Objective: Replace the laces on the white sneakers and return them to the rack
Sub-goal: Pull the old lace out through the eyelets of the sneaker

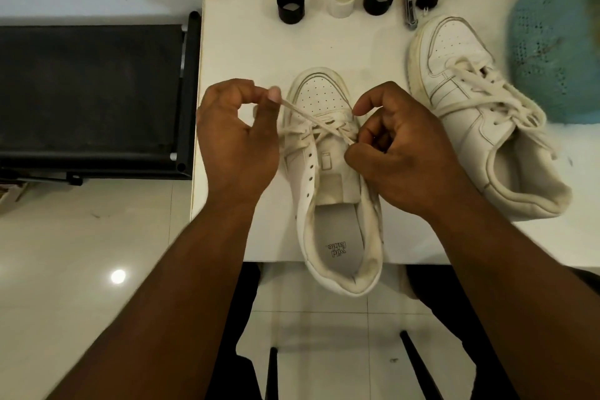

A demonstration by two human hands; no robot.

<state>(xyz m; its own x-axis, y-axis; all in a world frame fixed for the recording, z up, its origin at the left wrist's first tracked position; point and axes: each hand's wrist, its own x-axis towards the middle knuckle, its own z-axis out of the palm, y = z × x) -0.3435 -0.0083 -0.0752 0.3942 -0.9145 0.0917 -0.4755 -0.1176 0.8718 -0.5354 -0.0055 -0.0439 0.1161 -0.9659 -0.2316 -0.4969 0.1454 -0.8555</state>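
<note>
Shoe in play: the near sneaker (328,178) sits on the worktop (246,52), toe pointing away from the person, heel hanging just over the near edge.
Long axis: it runs straight out from the body, so the eyelet rows lie one to each side, one per hand.
Left hand (235,136): just left of the sneaker's forefoot, thumb and fingertips pinching the lace (308,117) and drawing it up and out to the left.
Right hand (399,149): just right of the tongue, fingers curled at the lace's other end by the right eyelet row.
Lacing so far: only the eyelets nearest the toe look threaded; the ones toward the heel show open.
Nearer hand: the right, right against the next free eyelets, by my read.
Second sneaker (480,114): right of the near one, well apart, angled, already laced.
Rack (94,101): dark, left of the sneaker, beside the worktop.
</note>
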